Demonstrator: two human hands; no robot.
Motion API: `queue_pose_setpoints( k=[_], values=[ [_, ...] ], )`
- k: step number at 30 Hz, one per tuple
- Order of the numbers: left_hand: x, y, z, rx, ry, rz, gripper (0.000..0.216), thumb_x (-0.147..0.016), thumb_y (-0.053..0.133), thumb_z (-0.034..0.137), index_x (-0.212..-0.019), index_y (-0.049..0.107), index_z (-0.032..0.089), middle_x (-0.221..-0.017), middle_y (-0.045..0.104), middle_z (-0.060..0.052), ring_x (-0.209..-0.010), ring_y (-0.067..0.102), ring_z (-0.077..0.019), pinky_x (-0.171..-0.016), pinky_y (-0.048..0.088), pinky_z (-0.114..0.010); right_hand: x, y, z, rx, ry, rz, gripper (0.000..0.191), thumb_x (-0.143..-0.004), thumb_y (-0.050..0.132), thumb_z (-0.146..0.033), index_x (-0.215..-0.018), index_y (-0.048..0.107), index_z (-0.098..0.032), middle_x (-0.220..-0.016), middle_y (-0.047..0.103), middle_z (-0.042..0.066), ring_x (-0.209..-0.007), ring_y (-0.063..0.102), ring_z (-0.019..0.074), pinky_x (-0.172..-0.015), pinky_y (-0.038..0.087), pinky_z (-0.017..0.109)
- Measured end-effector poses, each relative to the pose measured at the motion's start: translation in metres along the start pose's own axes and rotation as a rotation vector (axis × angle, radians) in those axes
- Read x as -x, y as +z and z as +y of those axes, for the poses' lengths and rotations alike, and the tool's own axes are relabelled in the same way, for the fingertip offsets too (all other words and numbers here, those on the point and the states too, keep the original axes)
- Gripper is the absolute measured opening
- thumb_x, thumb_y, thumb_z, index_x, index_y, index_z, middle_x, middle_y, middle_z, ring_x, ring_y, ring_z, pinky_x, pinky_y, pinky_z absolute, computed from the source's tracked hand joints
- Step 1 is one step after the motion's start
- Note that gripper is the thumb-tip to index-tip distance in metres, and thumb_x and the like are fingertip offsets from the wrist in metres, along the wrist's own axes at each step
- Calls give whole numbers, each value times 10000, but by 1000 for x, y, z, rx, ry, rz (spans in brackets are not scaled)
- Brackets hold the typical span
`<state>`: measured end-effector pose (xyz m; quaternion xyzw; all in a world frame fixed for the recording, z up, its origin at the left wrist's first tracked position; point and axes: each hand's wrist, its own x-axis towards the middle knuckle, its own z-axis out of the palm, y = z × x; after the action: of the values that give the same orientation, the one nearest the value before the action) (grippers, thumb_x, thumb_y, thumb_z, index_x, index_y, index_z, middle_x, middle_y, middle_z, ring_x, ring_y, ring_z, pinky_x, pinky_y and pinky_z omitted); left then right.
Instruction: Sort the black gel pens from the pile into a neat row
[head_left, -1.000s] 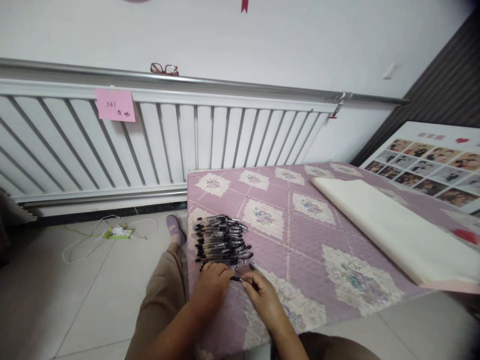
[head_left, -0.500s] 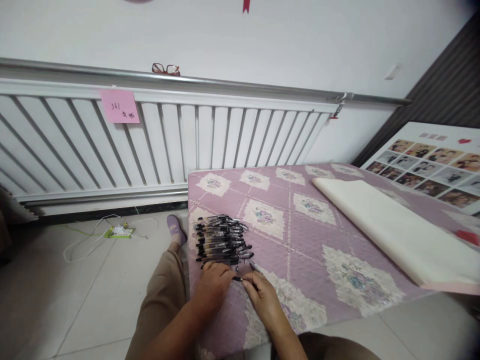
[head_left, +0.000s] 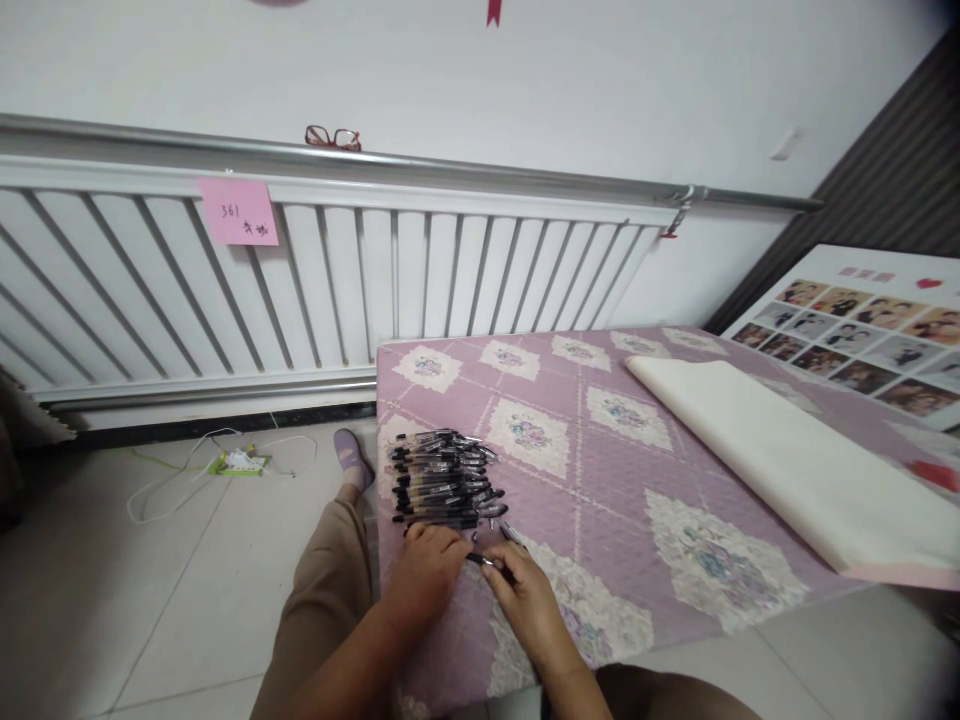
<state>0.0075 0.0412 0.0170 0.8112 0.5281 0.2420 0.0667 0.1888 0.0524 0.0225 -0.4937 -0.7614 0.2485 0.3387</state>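
Observation:
A pile of several black pens (head_left: 442,480) lies near the left edge of a bed covered by a purple quilted cover (head_left: 600,470). Just in front of the pile my left hand (head_left: 426,575) and my right hand (head_left: 525,600) meet, both with fingers pinched on one black pen (head_left: 480,560) held between them. Both hands rest low on the cover, close to the bed's near corner.
A cream rolled sheet (head_left: 787,470) lies across the right of the bed. A photo board (head_left: 862,330) stands at the far right. A white radiator (head_left: 300,290) with a pink note (head_left: 238,212) lines the wall; red glasses (head_left: 332,137) sit on its pipe. Cables (head_left: 225,465) lie on the floor.
The view shifted slightly; my hands stay together on the pen in almost the same place, with only small finger movement.

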Motion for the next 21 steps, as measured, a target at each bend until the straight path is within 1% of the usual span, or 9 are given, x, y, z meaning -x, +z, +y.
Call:
queue_pose_setpoints(
  k=[4, 10, 14, 18, 21],
  values=[
    [0, 0, -1, 4, 8, 0, 174, -943, 496, 183, -1030, 623, 265, -983, 647, -8, -933, 548, -181, -851, 319, -356, 0, 0, 1, 37, -30, -11, 128, -863, 541, -258, -787, 639, -226, -771, 647, 31, -757, 597, 199, -688, 457, 303],
    [0, -1, 0, 12, 19, 20, 162, -936, 523, 179, -1025, 624, 269, -978, 650, 0, -928, 547, -179, -848, 312, -361, 1, 0, 0, 104, -87, -39, 191, -904, 479, -277, -798, 629, -224, -771, 645, 40, -768, 595, 206, -697, 457, 324],
    [0, -1, -1, -24, 25, 32, 154, -927, 539, 176, -1010, 634, 266, -960, 650, 4, -915, 550, -167, -831, 318, -352, 0, 2, 0, 130, -99, -40, 218, -918, 461, -289, -784, 619, -220, -754, 636, 38, -748, 588, 203, -684, 453, 323],
    [-1, 1, 0, -39, 35, 68, 141, -917, 557, 176, -991, 634, 267, -942, 647, 14, -898, 554, -160, -817, 323, -348, 0, 3, 1, 118, -78, -32, 154, -889, 504, -261, -798, 619, -214, -762, 637, 34, -760, 591, 206, -682, 452, 318],
    [0, 3, 0, -1, 40, 65, 142, -918, 554, 174, -994, 624, 272, -947, 652, 21, -903, 557, -166, -834, 319, -359, 1, 2, 1, 82, -52, -26, 105, -865, 532, -240, -867, 635, -215, -794, 649, 33, -778, 599, 206, -696, 460, 313]
  ],
)
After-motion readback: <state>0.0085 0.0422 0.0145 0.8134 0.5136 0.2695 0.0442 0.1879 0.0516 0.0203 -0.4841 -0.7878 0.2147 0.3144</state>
